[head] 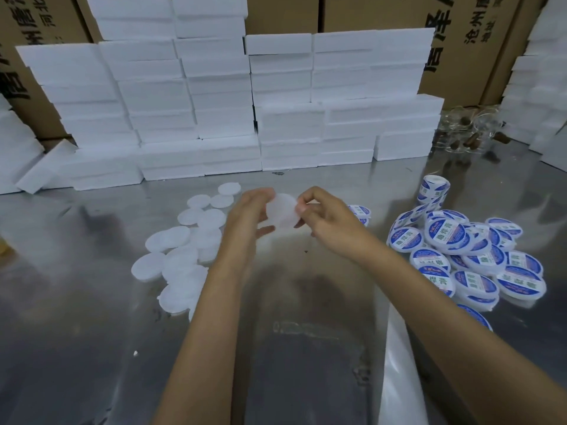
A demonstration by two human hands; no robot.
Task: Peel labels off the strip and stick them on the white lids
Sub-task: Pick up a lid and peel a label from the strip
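Observation:
Between my two hands, above the middle of the metal table (92, 348), a plain white lid (282, 213) is held up. My left hand (248, 216) holds its left side with curled fingers. My right hand (319, 211) pinches its right edge between thumb and fingers. Several bare white lids (181, 259) lie in a loose heap to the left. Several lids with blue and white labels (460, 256) are piled at the right. A roll of labels (432, 191) stands behind that pile. A white backing strip (399, 363) runs off the near edge at the right.
Stacks of white foam boxes (227, 102) form a wall along the far side of the table, with brown cartons (460, 41) behind them. Clear glass jars (469, 130) sit at the back right. More foam boxes stand at both side edges.

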